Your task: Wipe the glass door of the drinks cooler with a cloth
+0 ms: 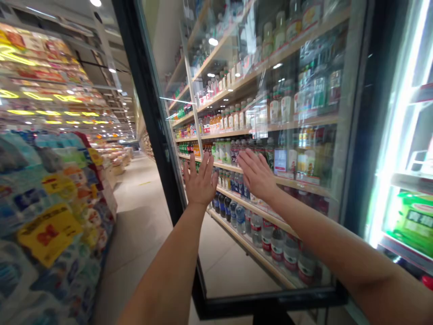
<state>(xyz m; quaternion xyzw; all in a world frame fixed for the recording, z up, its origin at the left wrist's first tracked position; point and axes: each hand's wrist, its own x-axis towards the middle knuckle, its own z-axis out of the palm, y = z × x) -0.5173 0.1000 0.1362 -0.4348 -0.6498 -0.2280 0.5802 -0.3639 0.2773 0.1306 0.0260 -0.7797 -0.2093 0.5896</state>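
Note:
A glass door [237, 275] with a black frame stands swung open in front of me. Against its pane, my left hand [202, 181] is raised with the fingers spread upward, near the frame's left side. My right hand [256, 174] lies flat at the pane's middle, fingers stretched to the upper left. Both palms face the glass and appear to touch it. Neither hand holds anything. Through the glass show shelves of bottled drinks [240, 216], partly hidden by my hands and forearms.
At the right is a lit cooler with a green package [414, 221] on its shelf. On the left, a display of packaged goods [64, 198] carries a yellow sign [50, 234]. A tiled aisle floor [135, 198] runs back between the display and the door.

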